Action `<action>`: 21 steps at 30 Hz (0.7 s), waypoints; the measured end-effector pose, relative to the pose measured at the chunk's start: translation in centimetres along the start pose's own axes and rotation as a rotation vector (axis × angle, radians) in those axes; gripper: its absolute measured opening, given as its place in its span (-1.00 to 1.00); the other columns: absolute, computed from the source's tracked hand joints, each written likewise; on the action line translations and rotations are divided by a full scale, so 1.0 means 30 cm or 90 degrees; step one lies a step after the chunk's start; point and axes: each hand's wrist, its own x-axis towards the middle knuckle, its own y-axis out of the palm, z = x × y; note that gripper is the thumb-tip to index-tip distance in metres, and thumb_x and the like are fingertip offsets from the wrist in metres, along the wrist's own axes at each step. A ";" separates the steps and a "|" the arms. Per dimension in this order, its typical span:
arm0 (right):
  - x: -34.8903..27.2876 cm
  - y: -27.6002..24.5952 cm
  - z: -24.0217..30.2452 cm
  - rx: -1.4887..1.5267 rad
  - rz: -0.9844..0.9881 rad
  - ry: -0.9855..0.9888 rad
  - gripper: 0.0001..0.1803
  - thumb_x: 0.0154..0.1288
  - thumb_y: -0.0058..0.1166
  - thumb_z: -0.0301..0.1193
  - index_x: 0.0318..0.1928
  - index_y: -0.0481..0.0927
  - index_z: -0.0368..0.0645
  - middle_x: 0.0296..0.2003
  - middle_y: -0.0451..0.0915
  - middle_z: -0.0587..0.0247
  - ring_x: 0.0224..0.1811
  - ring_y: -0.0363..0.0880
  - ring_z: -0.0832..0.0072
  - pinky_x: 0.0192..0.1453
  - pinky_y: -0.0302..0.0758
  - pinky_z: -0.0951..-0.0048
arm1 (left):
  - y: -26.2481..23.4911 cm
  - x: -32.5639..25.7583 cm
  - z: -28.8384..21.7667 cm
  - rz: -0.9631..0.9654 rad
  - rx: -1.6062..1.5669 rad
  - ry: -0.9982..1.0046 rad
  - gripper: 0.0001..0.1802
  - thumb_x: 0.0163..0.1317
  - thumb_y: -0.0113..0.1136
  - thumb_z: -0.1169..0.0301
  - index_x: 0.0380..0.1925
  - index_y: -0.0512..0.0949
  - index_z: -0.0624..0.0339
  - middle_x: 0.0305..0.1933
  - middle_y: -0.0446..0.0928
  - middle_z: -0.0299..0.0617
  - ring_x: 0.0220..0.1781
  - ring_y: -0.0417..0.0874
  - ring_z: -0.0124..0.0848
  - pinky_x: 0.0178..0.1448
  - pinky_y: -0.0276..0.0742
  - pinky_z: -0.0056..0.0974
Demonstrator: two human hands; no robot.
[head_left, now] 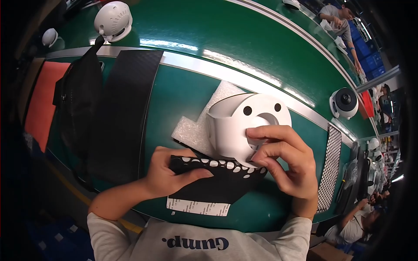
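The fingers of the left hand (164,172) are closed on a black sheet (217,185) just below the white housing (228,130), the thumb pressed flat on its face and the other fingers mostly hidden behind it. The fingers of the right hand (292,163) are curled at the housing's lower right: the index reaches across its round recess, while the middle finger and thumb bend close together beside the sheet's right end. Whether they grip anything small cannot be told.

The housing is smooth, rounded plastic with two round, dark, textured pads (247,110) on its upper face. The sheet looks matt and flexible, with white round spots along its upper edge and a strip of printed white backing paper (198,206) along its lower edge. Pale, grainy-looking foam (191,128) lies under and left of the housing, on the smooth green desk (163,108). Farther left of the housing hangs a ribbed black mat (124,113); well to its right lies a honeycomb-patterned black-and-white sheet (331,169).
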 end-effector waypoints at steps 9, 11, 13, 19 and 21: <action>0.013 0.023 -0.001 -0.008 0.007 0.036 -0.89 -0.02 0.00 -0.70 -0.43 0.44 -0.30 -0.24 0.38 0.16 -0.31 0.44 0.34 -0.26 0.38 0.47 | -0.009 0.003 0.008 0.005 0.013 -0.006 -0.85 -0.12 0.33 0.50 -0.62 0.52 0.31 -0.68 0.50 -0.21 -0.65 0.49 -0.59 -0.57 0.34 -0.50; 0.012 0.024 -0.005 -0.018 0.008 0.052 -0.87 -0.05 0.01 -0.70 -0.43 0.42 -0.29 -0.27 0.37 0.19 -0.33 0.42 0.32 -0.26 0.37 0.45 | -0.007 0.006 0.009 0.004 0.007 -0.004 -0.85 -0.12 0.33 0.50 -0.62 0.52 0.31 -0.68 0.50 -0.21 -0.65 0.49 -0.59 -0.57 0.33 -0.50; 0.012 0.029 -0.012 -0.009 -0.001 0.049 -0.86 -0.06 0.01 -0.71 -0.43 0.42 -0.28 -0.27 0.37 0.19 -0.32 0.41 0.32 -0.26 0.36 0.45 | -0.005 0.007 0.012 0.001 0.002 -0.004 -0.85 -0.12 0.33 0.49 -0.62 0.52 0.31 -0.68 0.50 -0.22 -0.66 0.49 -0.59 -0.58 0.33 -0.50; 0.020 0.046 -0.013 -0.038 -0.010 0.039 -0.83 -0.08 0.03 -0.71 -0.42 0.42 -0.26 -0.29 0.38 0.20 -0.32 0.40 0.32 -0.26 0.36 0.45 | -0.020 0.007 0.017 0.014 0.002 -0.008 -0.85 -0.12 0.33 0.49 -0.63 0.53 0.31 -0.69 0.50 -0.22 -0.66 0.49 -0.59 -0.58 0.33 -0.50; 0.021 0.049 -0.015 -0.057 -0.015 0.031 -0.83 -0.09 0.03 -0.71 -0.42 0.42 -0.26 -0.29 0.38 0.20 -0.32 0.40 0.32 -0.26 0.36 0.45 | -0.021 0.007 0.018 0.006 0.007 0.003 -0.85 -0.12 0.33 0.49 -0.63 0.53 0.31 -0.69 0.50 -0.22 -0.66 0.49 -0.59 -0.58 0.32 -0.50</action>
